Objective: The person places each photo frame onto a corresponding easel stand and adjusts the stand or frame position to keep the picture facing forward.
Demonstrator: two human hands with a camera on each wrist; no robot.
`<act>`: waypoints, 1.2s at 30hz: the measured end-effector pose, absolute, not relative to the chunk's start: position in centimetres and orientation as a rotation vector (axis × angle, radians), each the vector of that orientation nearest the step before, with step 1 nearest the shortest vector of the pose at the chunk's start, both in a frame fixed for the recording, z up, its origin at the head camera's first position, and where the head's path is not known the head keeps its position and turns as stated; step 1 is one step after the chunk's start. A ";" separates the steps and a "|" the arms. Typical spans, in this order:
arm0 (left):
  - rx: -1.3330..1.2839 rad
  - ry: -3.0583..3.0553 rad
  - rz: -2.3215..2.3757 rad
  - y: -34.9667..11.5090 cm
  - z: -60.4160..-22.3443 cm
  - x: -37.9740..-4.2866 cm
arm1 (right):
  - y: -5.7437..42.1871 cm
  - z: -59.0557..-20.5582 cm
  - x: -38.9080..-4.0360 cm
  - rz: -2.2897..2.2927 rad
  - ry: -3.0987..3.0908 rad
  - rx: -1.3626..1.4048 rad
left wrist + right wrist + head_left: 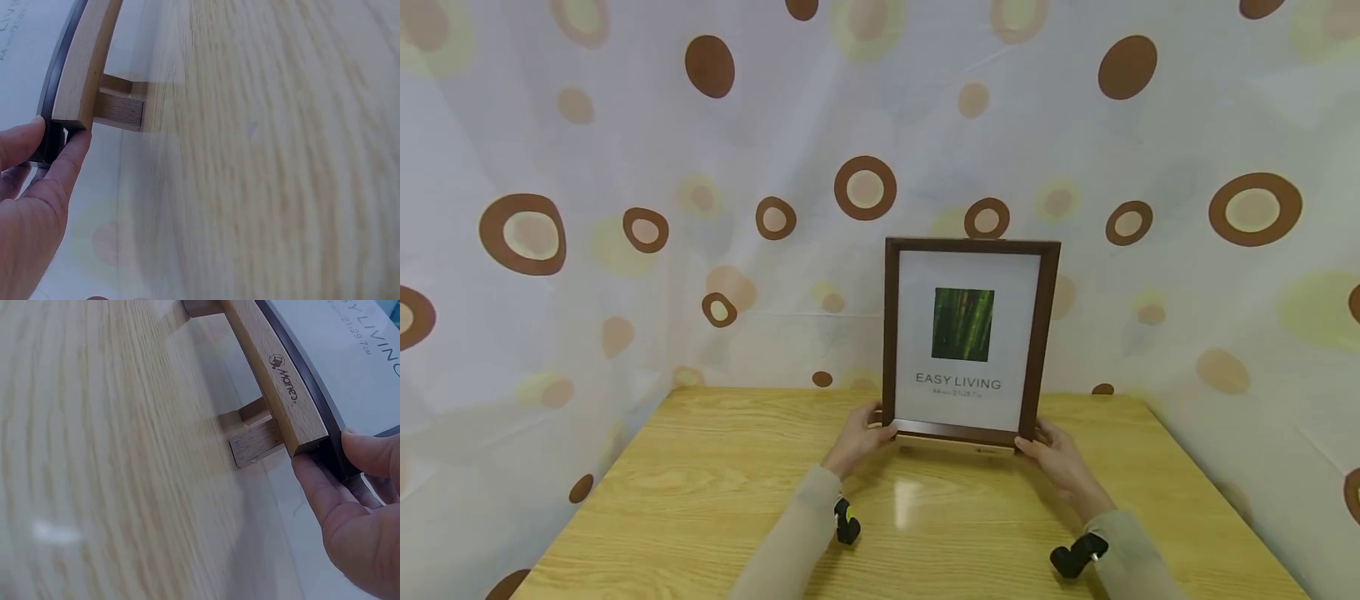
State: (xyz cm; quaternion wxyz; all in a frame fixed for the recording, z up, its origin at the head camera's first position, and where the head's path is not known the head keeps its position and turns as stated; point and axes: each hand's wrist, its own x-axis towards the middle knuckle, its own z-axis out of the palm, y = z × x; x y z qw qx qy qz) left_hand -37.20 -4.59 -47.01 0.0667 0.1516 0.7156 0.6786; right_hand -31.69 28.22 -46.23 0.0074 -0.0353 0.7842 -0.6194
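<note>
A dark brown picture frame point(891, 333) with a white "EASY LIVING" insert and a small green picture stands upright, leaning back slightly. Beneath its lower edge runs the light wooden ledge of a small easel point(278, 375), its feet on the table. My left hand point(857, 442) grips the frame's lower left corner, thumb on the front and fingers behind. At the lower right corner, my right hand point(1060, 462) holds on the same way. Both wrist views show an index finger beside the end of the ledge. Most of the easel is hidden behind the frame.
The light wood-grain table point(700, 483) extends to both sides and in front of the easel. Behind and around it hangs a pale curtain point(805, 100) with brown and yellow ovals. Each sleeve carries a black wrist device, such as the one point(1078, 556) at the right.
</note>
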 end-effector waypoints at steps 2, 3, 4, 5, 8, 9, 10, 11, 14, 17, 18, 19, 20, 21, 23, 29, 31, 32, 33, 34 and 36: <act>0.451 2.147 2.052 -4.8 -47.1 -37.2 | 28.1 -46.4 -31.8 -1.956 2.437 -0.119; 0.438 2.140 2.057 -4.9 -47.2 -37.2 | 28.0 -46.4 -31.9 -1.965 2.431 -0.130; 0.429 2.137 2.063 -5.0 -47.3 -37.2 | 27.9 -46.4 -32.0 -1.974 2.426 -0.139; 0.426 2.136 2.068 -5.1 -47.3 -37.2 | 27.8 -46.5 -32.1 -1.984 2.420 -0.145; 0.430 2.143 2.066 -5.4 -47.4 -37.1 | 27.6 -46.5 -32.5 -2.013 2.398 -0.150; 0.422 2.141 2.066 -5.5 -47.4 -37.1 | 27.6 -46.5 -32.6 -2.016 2.394 -0.155; 0.419 2.138 2.066 -5.6 -47.5 -37.1 | 27.5 -46.5 -32.7 -2.018 2.388 -0.160; 0.419 2.135 2.064 -5.8 -47.5 -37.0 | 27.4 -46.5 -32.7 -2.019 2.383 -0.163; 0.408 2.126 2.070 -6.2 -47.4 -36.9 | 27.1 -46.5 -33.0 -2.020 2.377 -0.179; 0.411 2.154 2.057 -6.8 -47.3 -36.9 | 26.6 -46.5 -33.3 -2.022 2.372 -0.184; 0.410 2.166 2.051 -7.0 -47.3 -36.9 | 26.5 -46.5 -33.4 -2.018 2.373 -0.191; 0.411 2.175 2.047 -7.2 -47.3 -36.9 | 26.3 -46.6 -33.5 -2.022 2.369 -0.188; 0.407 2.195 2.036 -7.4 -47.3 -37.0 | 26.1 -46.6 -33.6 -2.018 2.369 -0.192; 0.413 2.212 2.028 -7.6 -47.3 -37.0 | 26.0 -46.6 -33.7 -2.022 2.364 -0.193; 0.396 2.223 2.025 -7.9 -47.4 -37.0 | 25.6 -46.6 -34.0 -2.032 2.352 -0.196; 0.391 2.219 2.050 -8.5 -47.3 -37.0 | 24.6 -46.7 -34.4 -2.056 2.341 -0.172; 0.403 2.209 2.066 -8.7 -47.3 -37.0 | 24.4 -46.7 -34.5 -2.058 2.344 -0.165; 0.402 2.200 2.078 -8.8 -47.3 -37.1 | 24.3 -46.7 -34.6 -2.055 2.345 -0.164; 0.409 2.198 2.086 -8.8 -47.3 -37.1 | 24.3 -46.7 -34.6 -2.057 2.344 -0.164; 0.415 2.194 2.093 -8.9 -47.3 -37.1 | 24.2 -46.7 -34.7 -2.059 2.344 -0.164; 0.429 2.197 2.098 -9.0 -47.3 -37.2 | 24.1 -46.7 -34.8 -2.064 2.340 -0.160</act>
